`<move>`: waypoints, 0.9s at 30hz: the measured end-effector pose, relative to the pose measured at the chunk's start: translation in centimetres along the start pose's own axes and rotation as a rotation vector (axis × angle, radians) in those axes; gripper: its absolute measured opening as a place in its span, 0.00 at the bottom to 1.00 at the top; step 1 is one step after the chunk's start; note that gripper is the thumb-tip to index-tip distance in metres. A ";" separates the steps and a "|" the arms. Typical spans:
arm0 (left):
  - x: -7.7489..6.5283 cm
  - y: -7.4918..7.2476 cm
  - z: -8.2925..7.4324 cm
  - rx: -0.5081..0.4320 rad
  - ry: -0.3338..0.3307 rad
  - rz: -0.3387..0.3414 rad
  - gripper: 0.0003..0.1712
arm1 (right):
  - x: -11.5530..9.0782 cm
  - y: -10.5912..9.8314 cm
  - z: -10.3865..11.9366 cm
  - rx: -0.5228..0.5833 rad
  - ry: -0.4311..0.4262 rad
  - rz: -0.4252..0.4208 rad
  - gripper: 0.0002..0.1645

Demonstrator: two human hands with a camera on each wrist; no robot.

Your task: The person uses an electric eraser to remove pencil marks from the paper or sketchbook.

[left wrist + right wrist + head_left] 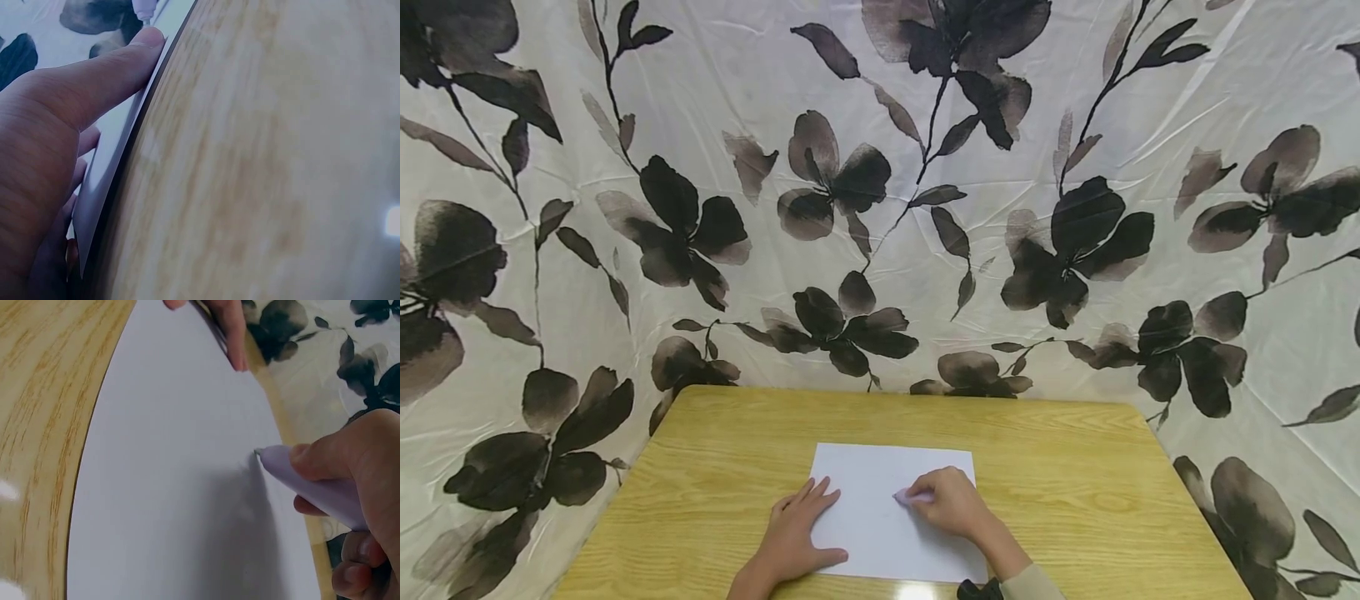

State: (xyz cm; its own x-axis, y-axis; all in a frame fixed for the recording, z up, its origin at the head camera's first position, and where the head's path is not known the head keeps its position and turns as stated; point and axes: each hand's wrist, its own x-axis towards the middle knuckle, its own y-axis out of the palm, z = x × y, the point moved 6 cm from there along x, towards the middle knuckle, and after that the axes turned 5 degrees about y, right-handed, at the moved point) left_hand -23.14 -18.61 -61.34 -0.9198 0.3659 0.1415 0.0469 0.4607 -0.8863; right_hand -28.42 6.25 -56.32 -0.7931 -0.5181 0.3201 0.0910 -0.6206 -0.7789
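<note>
A white sheet of paper (pixel 868 542) lies on the wooden table. My left hand (pixel 793 533) rests on its left edge with the fingers spread and the thumb near the front corner. In the left wrist view the thumb (pixel 103 81) lies along the sheet's edge. My right hand (pixel 955 504) grips a thick lavender pen (pixel 319 487) between thumb and fingers. The pen's small metal tip points left and is right at the paper's surface, near the middle of the sheet. No clear mark shows at the tip.
The yellow wood-grain table (pixel 1075 483) has rounded far corners. A white cloth with dark flowers (pixel 955 242) hangs behind it and along both sides. A beige sleeve (pixel 1032 583) and something black (pixel 979 590) show at my right wrist.
</note>
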 end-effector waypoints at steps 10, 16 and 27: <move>-0.1 0.3 0.1 0.008 -0.003 -0.002 0.55 | -0.2 0.1 0.3 0.022 -0.042 -0.025 0.07; -0.1 0.4 0.2 0.006 -0.003 0.009 0.56 | 0.0 -0.1 -0.2 -0.015 -0.023 -0.053 0.08; 0.1 0.0 0.1 0.002 -0.001 -0.004 0.55 | 0.1 -0.3 -0.6 0.032 0.036 0.048 0.06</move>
State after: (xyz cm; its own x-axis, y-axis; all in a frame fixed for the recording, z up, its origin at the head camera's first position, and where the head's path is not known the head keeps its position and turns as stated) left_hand -23.24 -18.65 -61.38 -0.9203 0.3636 0.1443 0.0429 0.4605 -0.8866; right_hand -28.87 6.69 -56.35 -0.8083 -0.5267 0.2630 0.1483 -0.6145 -0.7749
